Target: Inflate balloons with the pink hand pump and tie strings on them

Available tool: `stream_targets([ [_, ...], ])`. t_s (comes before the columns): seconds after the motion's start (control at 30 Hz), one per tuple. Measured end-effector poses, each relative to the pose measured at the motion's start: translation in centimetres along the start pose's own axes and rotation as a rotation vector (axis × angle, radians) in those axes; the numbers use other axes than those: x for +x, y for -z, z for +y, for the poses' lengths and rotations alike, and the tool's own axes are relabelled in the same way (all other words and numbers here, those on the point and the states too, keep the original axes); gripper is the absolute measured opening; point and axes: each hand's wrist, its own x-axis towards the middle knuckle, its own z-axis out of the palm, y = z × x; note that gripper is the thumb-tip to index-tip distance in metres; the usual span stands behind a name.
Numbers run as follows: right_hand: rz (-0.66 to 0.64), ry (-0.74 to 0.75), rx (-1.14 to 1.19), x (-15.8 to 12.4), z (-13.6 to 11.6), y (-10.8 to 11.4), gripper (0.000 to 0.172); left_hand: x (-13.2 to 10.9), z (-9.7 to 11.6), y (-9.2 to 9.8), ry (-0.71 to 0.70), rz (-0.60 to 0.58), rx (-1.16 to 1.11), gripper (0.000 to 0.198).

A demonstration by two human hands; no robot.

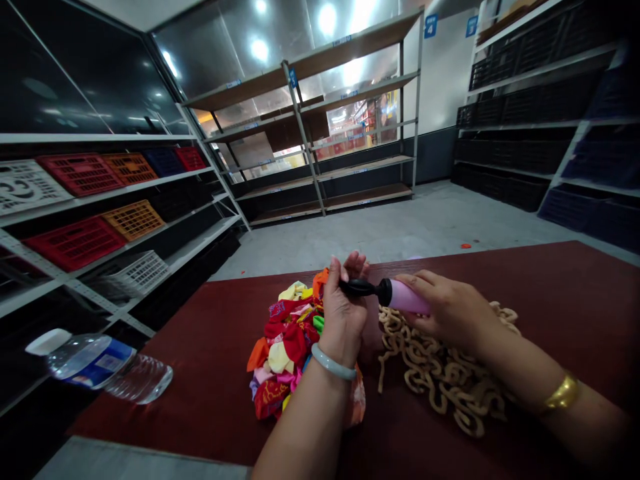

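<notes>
My right hand (447, 308) grips the pink barrel of a small hand pump (400, 295) with a black nozzle pointing left. My left hand (345, 303) is closed around the nozzle tip, fingers pinched there together with an orange balloon (320, 280) that shows at the thumb. Under my left forearm lies a heap of flat, uninflated balloons (283, 350) in red, yellow, orange and pink. A tangled beige plastic chain (440, 373) lies beneath my right hand. All of it rests on a dark red table (550, 300).
A water bottle (100, 363) lies on its side at the table's left edge. Metal shelving with red, orange and white crates (80, 200) lines the left wall. More shelves stand at the back and right, across a grey concrete floor (425, 223).
</notes>
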Motion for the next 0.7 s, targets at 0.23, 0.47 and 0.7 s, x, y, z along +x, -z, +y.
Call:
stream_targets([
  [0.23, -0.038, -0.010, -0.110, 0.0, -1.7, -0.3, 0.049, -0.9, -0.9, -0.3, -0.048, 0.014, 0.029, 0.049],
  [0.47, -0.059, -0.050, -0.150, 0.1, -1.8, -0.1, 0.036, -0.9, -1.9, 0.1, -0.027, -0.065, 0.037, 0.051],
  [0.7, -0.037, -0.005, -0.169, 0.7, -3.4, 0.6, 0.047, -0.5, 1.7, -0.3, -0.064, -0.100, -0.002, 0.052],
])
